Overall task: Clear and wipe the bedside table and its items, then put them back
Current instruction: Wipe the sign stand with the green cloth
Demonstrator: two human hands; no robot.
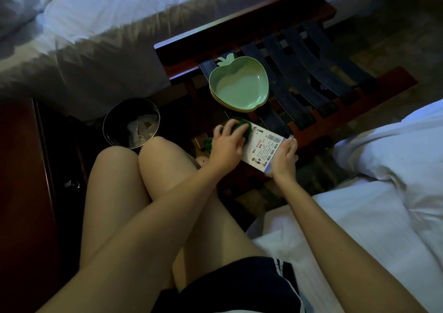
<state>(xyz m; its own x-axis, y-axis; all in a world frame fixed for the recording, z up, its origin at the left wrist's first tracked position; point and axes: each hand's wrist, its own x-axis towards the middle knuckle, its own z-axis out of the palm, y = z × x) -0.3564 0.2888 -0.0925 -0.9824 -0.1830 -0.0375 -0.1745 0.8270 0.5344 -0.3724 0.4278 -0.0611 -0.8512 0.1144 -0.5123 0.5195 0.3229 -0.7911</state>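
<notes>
A printed card lies on the near end of a wooden luggage rack with dark straps. My left hand presses a dark green cloth onto the card's far end, fingers spread over the cloth. My right hand grips the card's right edge and holds it steady. A stack of apple-shaped green dishes sits on the rack just beyond the card. The bedside table is the dark red wooden piece at the left edge.
A round metal bin with crumpled paper stands on the floor between the bedside table and the rack. White bedding lies behind, and another bed is under me at right. My bare knees fill the middle.
</notes>
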